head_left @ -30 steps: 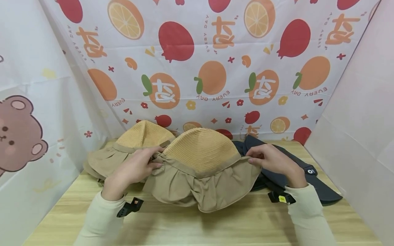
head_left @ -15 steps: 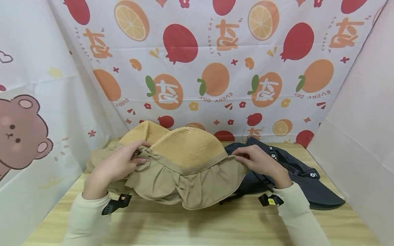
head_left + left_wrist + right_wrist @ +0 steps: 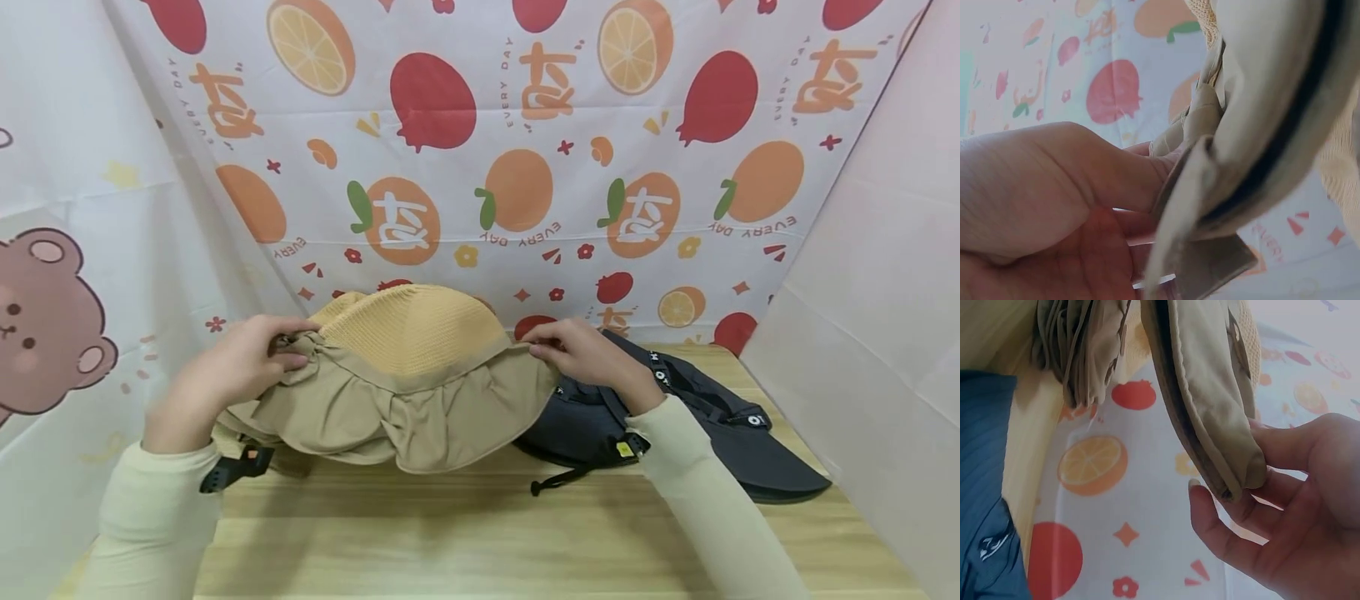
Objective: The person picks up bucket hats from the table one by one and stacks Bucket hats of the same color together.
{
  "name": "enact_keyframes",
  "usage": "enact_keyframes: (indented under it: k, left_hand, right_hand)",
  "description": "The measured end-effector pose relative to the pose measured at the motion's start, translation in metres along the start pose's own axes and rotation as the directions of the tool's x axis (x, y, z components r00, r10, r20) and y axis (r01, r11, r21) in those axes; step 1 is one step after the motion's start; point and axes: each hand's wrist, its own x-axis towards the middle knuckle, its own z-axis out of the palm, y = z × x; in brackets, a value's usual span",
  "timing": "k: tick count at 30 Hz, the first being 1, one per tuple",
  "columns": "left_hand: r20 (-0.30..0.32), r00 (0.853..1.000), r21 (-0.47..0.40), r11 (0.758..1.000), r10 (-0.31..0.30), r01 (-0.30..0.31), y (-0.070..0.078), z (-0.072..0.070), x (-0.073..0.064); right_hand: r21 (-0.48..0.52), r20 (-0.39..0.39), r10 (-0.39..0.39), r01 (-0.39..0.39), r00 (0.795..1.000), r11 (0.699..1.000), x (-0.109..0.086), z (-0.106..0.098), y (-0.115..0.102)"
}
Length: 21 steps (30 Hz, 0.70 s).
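Note:
Both hands hold up a sun hat (image 3: 412,333) with a yellow woven crown and a ruffled khaki brim (image 3: 420,417). The left hand (image 3: 240,362) pinches the brim's gathered left end, with the thumb on the cloth in the left wrist view. At the other end the right hand (image 3: 581,354) grips the brim's edge; in the right wrist view its thumb and fingers pinch the folded cloth (image 3: 1210,406). Behind the held hat is a second, similar hat (image 3: 341,304), mostly hidden, with a bit of its crown and its brim (image 3: 251,421) showing.
Dark navy caps (image 3: 577,417) lie on the wooden table (image 3: 480,542) at the right, one with a long bill (image 3: 783,467). A black cord (image 3: 558,481) trails toward the front. Printed cloth walls (image 3: 517,108) enclose the table at the back and sides.
Both hands have carried the held hat leftward and slightly up, so it now overlaps the second hat. More of the navy caps has come into view at the right.

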Motion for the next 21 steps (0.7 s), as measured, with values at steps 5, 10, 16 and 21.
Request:
enact_keyframes:
  k: [5,10,16,21]
  left_hand:
    - [0.017,1.0,0.033,0.999,-0.014,0.013,-0.016,-0.018,0.008]
    - [0.038,0.999,0.074,0.997,-0.034,0.031,-0.027,-0.033,0.015]
    - [0.063,0.992,0.144,0.985,-0.109,0.1,-0.042,-0.051,0.025]
    - [0.084,0.982,0.168,0.974,-0.167,0.151,-0.059,-0.059,0.033]
  right_hand:
    - [-0.021,-0.004,-0.028,0.028,1.0,0.999,0.028,0.001,-0.006]
    - [-0.033,-0.03,-0.045,0.044,0.999,0.998,0.053,0.004,-0.012]
    - [-0.037,-0.032,-0.039,0.038,0.999,0.999,0.079,0.011,-0.019]
    - [0.001,-0.02,-0.026,0.026,0.999,1.0,0.1,0.019,-0.023]
